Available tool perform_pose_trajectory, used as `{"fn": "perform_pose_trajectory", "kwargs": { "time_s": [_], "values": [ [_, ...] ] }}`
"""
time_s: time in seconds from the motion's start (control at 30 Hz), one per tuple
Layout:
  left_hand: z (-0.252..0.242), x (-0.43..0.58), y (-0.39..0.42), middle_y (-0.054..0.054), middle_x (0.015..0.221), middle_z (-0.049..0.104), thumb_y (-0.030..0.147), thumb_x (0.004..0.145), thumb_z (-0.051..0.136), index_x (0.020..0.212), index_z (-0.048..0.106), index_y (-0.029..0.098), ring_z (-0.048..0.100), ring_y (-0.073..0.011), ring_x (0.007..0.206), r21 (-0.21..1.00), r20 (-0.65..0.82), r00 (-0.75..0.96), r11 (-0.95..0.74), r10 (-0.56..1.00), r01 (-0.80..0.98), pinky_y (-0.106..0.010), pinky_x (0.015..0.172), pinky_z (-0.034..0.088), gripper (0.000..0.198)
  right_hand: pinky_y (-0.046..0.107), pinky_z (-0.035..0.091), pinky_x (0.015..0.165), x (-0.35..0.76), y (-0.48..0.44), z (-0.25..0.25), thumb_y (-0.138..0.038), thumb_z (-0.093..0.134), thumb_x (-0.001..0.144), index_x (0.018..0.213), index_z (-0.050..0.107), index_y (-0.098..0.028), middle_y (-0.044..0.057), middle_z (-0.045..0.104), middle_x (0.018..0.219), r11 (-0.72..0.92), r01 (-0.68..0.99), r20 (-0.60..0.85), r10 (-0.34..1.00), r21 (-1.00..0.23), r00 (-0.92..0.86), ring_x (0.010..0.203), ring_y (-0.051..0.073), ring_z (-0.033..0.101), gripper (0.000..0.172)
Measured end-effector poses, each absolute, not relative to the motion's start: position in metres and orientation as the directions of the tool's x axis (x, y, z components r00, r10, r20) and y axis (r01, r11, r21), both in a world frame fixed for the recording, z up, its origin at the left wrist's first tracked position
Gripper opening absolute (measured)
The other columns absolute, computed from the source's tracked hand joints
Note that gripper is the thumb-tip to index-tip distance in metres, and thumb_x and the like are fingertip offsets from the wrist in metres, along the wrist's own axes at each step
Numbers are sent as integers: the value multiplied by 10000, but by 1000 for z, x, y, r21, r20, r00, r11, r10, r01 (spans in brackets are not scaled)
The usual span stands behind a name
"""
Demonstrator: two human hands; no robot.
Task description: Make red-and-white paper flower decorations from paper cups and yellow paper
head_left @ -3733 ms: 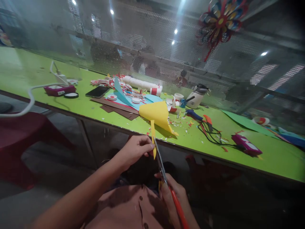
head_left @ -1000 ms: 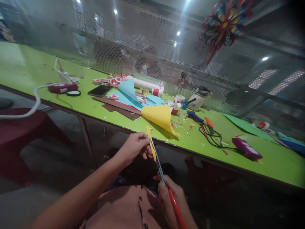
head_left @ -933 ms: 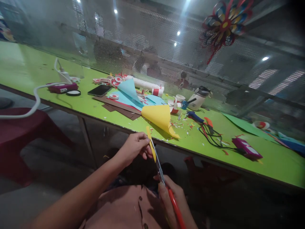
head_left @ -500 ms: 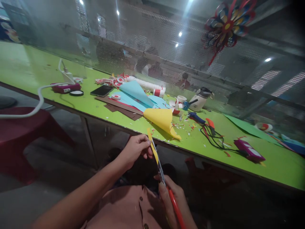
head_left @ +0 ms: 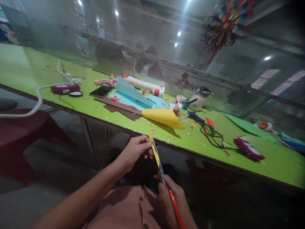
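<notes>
Between the thumb and fingers of my left hand is a narrow strip of yellow paper, held in front of the table edge. My right hand is closed round the red handles of a pair of scissors. The blades point up and away from me, lying along the strip; whether they are cutting into it I cannot tell. Past my hands, a curled sheet of yellow paper lies on the green table, close to its front edge.
Brown sheets, light blue paper, a phone and a white roll lie behind. Rightward are a blue glue gun, black cables and a purple power strip. A red stool stands left; a pinwheel hangs above.
The curled yellow sheet on the table has shifted, its loose end lifting and moving right. The blue sheet's flap stands higher. Both hands have kept nearly the same place and hold.
</notes>
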State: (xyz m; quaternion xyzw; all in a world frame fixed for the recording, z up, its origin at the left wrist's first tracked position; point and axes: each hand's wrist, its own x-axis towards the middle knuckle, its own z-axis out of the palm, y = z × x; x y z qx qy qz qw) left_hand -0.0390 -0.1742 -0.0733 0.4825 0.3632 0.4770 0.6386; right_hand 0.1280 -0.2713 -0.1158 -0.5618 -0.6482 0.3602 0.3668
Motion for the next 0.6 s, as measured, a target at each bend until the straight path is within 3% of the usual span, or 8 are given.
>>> {"fn": "perform_pose_trajectory", "kwargs": {
  "time_s": [0.13, 0.6],
  "values": [
    [-76, -38, -176, -9, 570, 601, 307, 775, 588, 664, 526, 147, 574, -114, 526, 961, 5, 285, 75, 958, -266, -207, 494, 374, 204, 217, 309, 509, 128, -272, -116, -573, 408, 867, 959, 641, -144, -21, 450, 616, 111, 462, 78, 993, -880, -90, 552, 107, 384, 497],
    [-76, -38, -176, -7, 562, 600, 304, 751, 600, 652, 528, 149, 578, -115, 519, 956, -8, 290, 93, 957, -279, -206, 489, 371, 197, 213, 251, 457, 128, -272, -120, -588, 445, 849, 931, 646, -132, -38, 387, 573, 92, 451, 64, 995, -888, -78, 515, 94, 321, 505]
  ]
}}
